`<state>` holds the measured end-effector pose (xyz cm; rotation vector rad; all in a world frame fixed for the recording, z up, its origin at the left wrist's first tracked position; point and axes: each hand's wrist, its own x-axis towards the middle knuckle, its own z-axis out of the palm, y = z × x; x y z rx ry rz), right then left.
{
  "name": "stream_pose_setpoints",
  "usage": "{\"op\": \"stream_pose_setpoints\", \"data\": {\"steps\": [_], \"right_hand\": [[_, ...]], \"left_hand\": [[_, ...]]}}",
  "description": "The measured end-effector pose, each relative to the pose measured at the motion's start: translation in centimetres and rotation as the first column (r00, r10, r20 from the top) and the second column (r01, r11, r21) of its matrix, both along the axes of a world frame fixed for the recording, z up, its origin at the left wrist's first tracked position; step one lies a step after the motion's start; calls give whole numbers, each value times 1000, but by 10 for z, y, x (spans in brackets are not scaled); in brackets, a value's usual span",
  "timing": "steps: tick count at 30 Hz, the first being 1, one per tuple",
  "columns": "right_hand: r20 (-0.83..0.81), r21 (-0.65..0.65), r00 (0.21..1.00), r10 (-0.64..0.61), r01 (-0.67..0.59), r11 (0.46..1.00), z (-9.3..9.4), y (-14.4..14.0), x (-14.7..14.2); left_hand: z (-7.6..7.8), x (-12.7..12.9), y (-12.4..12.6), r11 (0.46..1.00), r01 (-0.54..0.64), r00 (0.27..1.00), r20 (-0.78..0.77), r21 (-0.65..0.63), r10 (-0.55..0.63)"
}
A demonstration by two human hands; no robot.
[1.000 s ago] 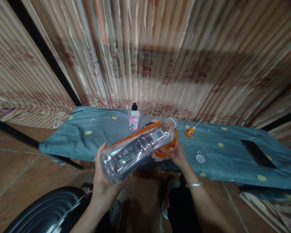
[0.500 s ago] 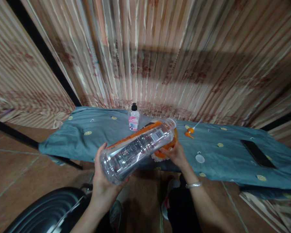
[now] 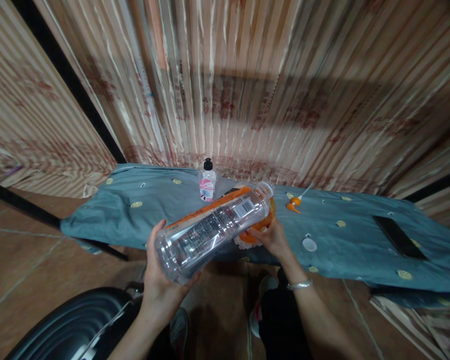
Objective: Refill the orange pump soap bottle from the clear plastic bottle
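Note:
My left hand [image 3: 159, 285] is closed around the base of a large clear plastic bottle [image 3: 210, 237] with an orange-edged label. The bottle is tilted, its uncapped mouth higher and pointing right. Behind that mouth, my right hand [image 3: 275, 241] grips an orange bottle [image 3: 265, 222], partly hidden by the clear one. Whether the two mouths touch cannot be made out. An orange pump head [image 3: 294, 202] with a pale tube lies on the blue-grey cloth, beyond my right hand. Nearer me is a round white cap [image 3: 309, 244].
A clear bottle with a black pump and pink label [image 3: 207, 184] stands at the back of the cloth-covered surface [image 3: 108, 220]. A dark phone [image 3: 397, 237] lies at the right. Striped curtains [image 3: 247, 100] hang behind. A black ridged round seat [image 3: 71, 325] is at the lower left.
Almost nothing differs. Both hands keep their hold on the bottles, and the clear bottle stays at the same tilt.

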<state>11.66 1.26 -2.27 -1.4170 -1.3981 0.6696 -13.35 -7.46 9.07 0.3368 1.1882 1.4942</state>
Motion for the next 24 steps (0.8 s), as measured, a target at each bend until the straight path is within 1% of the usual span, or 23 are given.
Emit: {"op": "stream_pose_setpoints", "data": {"steps": [5,9,12,15,18,24], "right_hand": [[-13,-7,1000,-1,1,1000,2,0,-1],[-19,-18,1000,-17,17,1000,4,0,-2],[-12,-30,1000,-15,15,999,3,1,-2],[-38,-27,999,-7,6,1000,1,1,-2],[-26,-20,1000,-15,14,1000,-1,2,-1],[-13,-40,1000,-11,10,999,-2,2,0]], "left_hand": [[1,2,-1,1000,-6,1000,-24,23,6],[1,3,-1,1000,-15,1000,-3,3,15],[2,4,-2,999,-19,1000,-5,30,19],[2,5,-4,999,-15,999,-34,49,16],[2,5,-5,998,-5,998,-61,59,9],[5,5,-4,1000,-2,999,-41,24,3]]}}
